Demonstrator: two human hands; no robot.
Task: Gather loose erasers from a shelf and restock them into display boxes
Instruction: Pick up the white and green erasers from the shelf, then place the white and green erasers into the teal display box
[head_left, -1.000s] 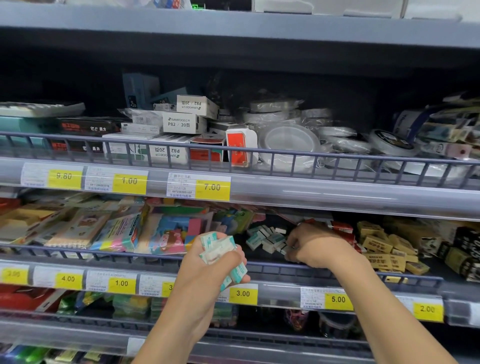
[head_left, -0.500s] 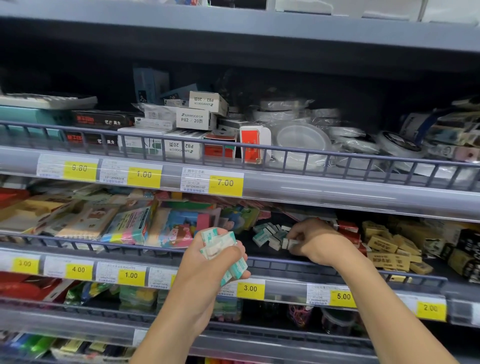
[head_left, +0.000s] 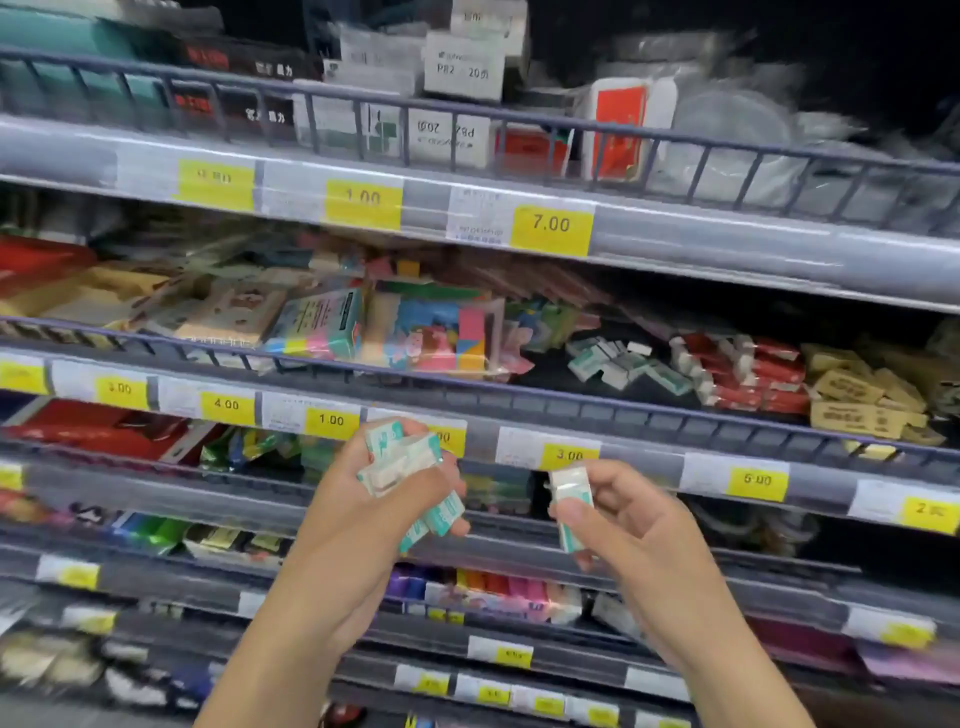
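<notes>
Left hand (head_left: 379, 499) clutching a bunch of teal-and-white erasers (head_left: 402, 460), right hand (head_left: 618, 514) pinching one eraser (head_left: 570, 496) just beside it, both below the shelf rail (head_left: 597, 410), loose erasers (head_left: 621, 361) (blurred) on the shelf near red packs (head_left: 748, 374)

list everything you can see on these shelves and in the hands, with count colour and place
loose erasers: a small pile, white and teal, middle shelf right of centre
held erasers: several, white and teal, in the left hand
single eraser: one, white and teal, in the right hand
red packs: several, red and white, right of the loose erasers
yellow erasers: a heap, yellow, middle shelf far right
colourful box: one, pink, blue and orange, middle shelf centre
price tags: many, yellow, along shelf edges
white boxes: several, top shelf
left hand: grips the bunch
right hand: pinches one eraser
</notes>
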